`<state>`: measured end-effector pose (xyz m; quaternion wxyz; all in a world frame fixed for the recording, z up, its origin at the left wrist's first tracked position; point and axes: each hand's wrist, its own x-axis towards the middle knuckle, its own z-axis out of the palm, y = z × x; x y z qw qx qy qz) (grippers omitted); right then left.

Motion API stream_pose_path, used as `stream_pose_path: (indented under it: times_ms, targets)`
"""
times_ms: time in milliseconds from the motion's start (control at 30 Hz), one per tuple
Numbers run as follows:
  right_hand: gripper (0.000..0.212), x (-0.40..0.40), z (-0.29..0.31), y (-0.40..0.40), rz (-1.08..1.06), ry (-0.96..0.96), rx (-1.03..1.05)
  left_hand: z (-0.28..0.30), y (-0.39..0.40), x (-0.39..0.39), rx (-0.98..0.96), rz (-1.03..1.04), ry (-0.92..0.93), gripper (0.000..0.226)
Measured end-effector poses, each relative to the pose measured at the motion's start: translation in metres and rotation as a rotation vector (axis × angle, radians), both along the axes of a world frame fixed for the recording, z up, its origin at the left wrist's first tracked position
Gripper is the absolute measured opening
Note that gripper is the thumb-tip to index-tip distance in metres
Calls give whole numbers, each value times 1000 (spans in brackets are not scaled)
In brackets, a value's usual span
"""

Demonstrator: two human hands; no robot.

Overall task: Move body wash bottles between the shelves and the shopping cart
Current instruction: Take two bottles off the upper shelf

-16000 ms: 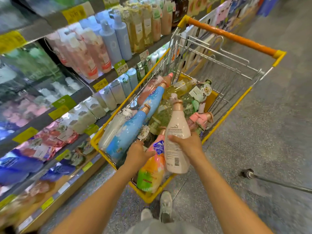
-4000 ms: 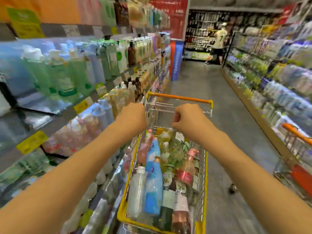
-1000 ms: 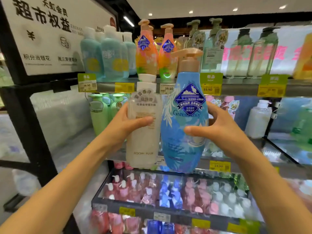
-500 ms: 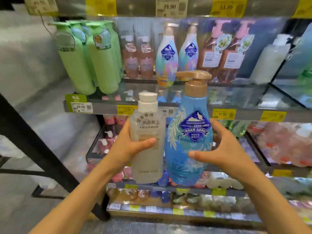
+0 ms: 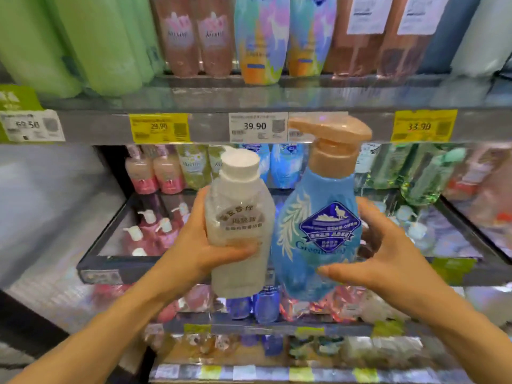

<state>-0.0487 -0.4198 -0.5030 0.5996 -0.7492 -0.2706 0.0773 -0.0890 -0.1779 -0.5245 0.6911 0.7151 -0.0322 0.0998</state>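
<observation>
Translucent white bottle point(image 5: 238, 234), white cap; blue bottle point(image 5: 315, 239) with pale leaf pattern, peach-gold pump.

Single head-worn wide-angle view, facing straight into the store shelves point(image 5: 257, 126) at close range, angled slightly down. Both forearms reach in from the bottom edge; the left hand point(image 5: 199, 250) and right hand point(image 5: 388, 261) sit mid-frame, near the lens. Edges blurred.
</observation>
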Motion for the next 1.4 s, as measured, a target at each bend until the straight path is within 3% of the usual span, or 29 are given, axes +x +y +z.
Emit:
stream_pose_path:
  times_ms: [300,467,767,967,1067,1200,1400]
  targets:
    - [73,74,-67,31,-22,-54,192,-56,22,77,-13,19,-58,102]
    - [75,99,-96,35,-3,-1,230,-73,33,105,0,-43,-20,92]
    - [75,139,-111,32,31,127,274,-88,43,128,-138,-114,73,104]
    - [80,149,-104,38,75,181,204,-83,50,136,-75,-244,205,114]
    - [85,144,-118,38,-16,179,165,-86,50,134,-80,-259,220,123]
    - [75,137,-143,43,-281,61,-121,-87,50,135,-58,-229,201,108]
    - [60,154,-145,47,-286,35,-74,-88,50,133,-55,-209,167,100]
